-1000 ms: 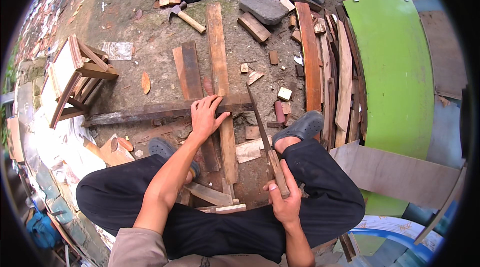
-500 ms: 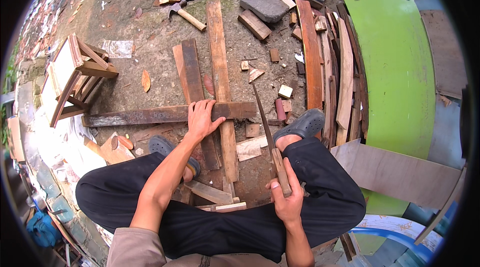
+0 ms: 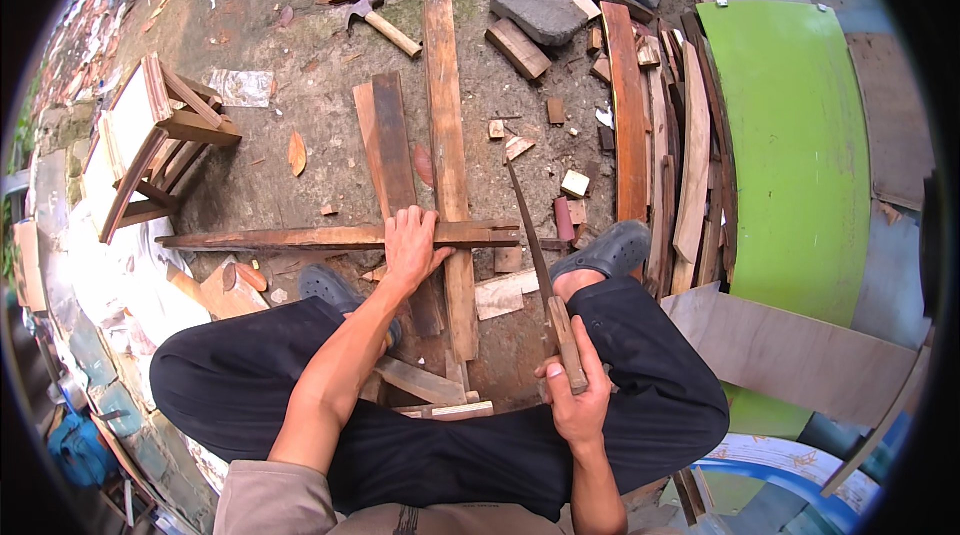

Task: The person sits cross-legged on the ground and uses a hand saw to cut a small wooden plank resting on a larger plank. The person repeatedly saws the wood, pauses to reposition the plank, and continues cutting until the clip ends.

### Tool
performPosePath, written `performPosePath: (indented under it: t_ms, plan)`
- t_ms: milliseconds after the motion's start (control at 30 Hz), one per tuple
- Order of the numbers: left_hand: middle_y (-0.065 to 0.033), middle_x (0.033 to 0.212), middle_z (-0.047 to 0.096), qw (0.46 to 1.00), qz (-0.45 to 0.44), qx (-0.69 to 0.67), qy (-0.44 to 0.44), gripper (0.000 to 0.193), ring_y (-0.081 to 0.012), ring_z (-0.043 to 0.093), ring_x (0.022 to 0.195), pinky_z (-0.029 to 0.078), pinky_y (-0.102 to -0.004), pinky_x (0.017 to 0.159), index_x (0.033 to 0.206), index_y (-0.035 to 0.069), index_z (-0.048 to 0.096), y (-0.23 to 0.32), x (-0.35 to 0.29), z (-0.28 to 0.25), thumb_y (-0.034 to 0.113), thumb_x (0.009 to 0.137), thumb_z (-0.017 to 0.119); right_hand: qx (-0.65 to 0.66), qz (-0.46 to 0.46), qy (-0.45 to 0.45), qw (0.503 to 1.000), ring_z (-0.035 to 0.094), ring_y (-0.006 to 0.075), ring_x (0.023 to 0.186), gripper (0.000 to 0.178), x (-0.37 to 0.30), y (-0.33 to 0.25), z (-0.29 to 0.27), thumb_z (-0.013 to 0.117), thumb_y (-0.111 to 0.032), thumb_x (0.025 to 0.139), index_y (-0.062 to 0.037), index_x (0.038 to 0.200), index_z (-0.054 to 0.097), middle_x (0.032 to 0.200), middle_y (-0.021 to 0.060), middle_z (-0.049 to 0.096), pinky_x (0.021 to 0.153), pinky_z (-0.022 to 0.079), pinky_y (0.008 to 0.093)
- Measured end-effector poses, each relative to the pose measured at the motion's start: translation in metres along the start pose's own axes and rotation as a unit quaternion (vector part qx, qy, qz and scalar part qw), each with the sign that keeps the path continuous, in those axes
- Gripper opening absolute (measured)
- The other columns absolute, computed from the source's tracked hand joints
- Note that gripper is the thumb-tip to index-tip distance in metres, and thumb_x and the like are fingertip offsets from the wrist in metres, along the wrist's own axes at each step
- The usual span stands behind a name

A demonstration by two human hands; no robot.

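Observation:
My left hand (image 3: 411, 247) wraps over a long wooden plank (image 3: 270, 237) that runs crosswise in front of me. The plank now shows a narrow face upward and rests across two other boards, a dark board (image 3: 392, 140) and a lighter long board (image 3: 447, 115). In my right hand (image 3: 577, 400) is a handsaw, gripped by its wooden handle (image 3: 567, 343). Its thin dark blade (image 3: 530, 230) points away from me, just beyond the plank's right end and not touching it, as far as I can tell.
A small wooden stool (image 3: 165, 140) lies tipped at the left. A hammer (image 3: 388, 30) and a grey stone block (image 3: 540, 12) lie farther off. Stacked strips (image 3: 690, 155) and a green panel (image 3: 795, 155) line the right. Offcuts, including a pale block (image 3: 574, 183), lie about.
My left hand has rolled the crosswise plank from its broad face onto another side, so a narrower, browner face is up. My right hand and the saw have stayed nearly in place.

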State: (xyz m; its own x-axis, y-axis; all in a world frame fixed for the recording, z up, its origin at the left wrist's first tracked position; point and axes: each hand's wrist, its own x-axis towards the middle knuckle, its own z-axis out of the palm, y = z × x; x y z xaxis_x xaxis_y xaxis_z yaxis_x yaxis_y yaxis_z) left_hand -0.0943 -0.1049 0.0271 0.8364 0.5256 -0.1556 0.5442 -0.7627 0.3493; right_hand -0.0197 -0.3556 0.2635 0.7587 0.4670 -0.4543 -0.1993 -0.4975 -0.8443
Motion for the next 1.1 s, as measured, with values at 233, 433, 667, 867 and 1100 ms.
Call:
performPosePath:
  t_ms: [233,433,667,867,1100]
  plan:
    - [-0.0067,0.096,0.057,0.995,0.047,-0.06,0.064,0.049,-0.0287,0.054,0.095,0.039,-0.0416,0.082,0.101,0.01,0.065,-0.012,-0.019,0.021,0.031,0.064,0.089,-0.013,0.003,0.003,1.0,0.061,0.0069,0.067,0.061,-0.006,0.0,-0.008,0.061,-0.006,0.097,0.0048,0.153,0.041,0.081,0.0051,0.071,0.063,0.05,0.0239]
    - [-0.0069,0.104,0.058,0.997,0.035,-0.07,0.028,0.052,-0.0284,0.055,0.099,0.04,-0.043,0.087,0.108,0.01,0.066,-0.011,-0.018,0.013,0.032,0.067,0.089,0.001,0.008,0.002,1.0,0.061,0.0066,0.068,0.061,-0.004,-0.001,-0.008,0.061,-0.006,0.097,0.0047,0.153,0.042,0.082,0.0053,0.071,0.062,0.05,0.0235]
    - [-0.0066,0.125,0.061,0.978,0.169,-0.103,0.068,0.042,-0.0264,0.056,0.117,0.039,-0.0446,0.099,0.126,0.018,0.068,0.036,-0.019,0.01,0.026,0.086,0.078,0.004,-0.014,0.004,1.0,0.055,0.0048,0.063,0.062,-0.001,0.014,-0.003,0.059,-0.006,0.098,0.0039,0.155,0.038,0.084,0.0058,0.069,0.057,0.046,0.0212]
    - [-0.0033,0.12,0.066,0.974,0.178,-0.082,0.11,0.031,-0.0226,0.061,0.111,0.042,-0.0437,0.095,0.116,0.019,0.073,0.044,-0.018,0.032,0.023,0.085,0.078,-0.003,-0.039,0.011,0.999,0.051,0.0035,0.059,0.061,-0.002,0.015,-0.006,0.058,-0.006,0.099,0.0032,0.156,0.037,0.084,0.0054,0.068,0.054,0.044,0.0197]
    - [-0.0067,0.117,0.064,0.984,0.15,-0.084,0.055,0.026,-0.0266,0.06,0.112,0.042,-0.0437,0.098,0.108,0.014,0.073,0.06,-0.009,0.014,0.023,0.084,0.078,0.012,-0.049,0.025,0.998,0.052,0.0033,0.06,0.061,-0.005,0.019,-0.008,0.059,-0.008,0.099,0.0027,0.156,0.038,0.084,0.0038,0.068,0.054,0.045,0.0199]
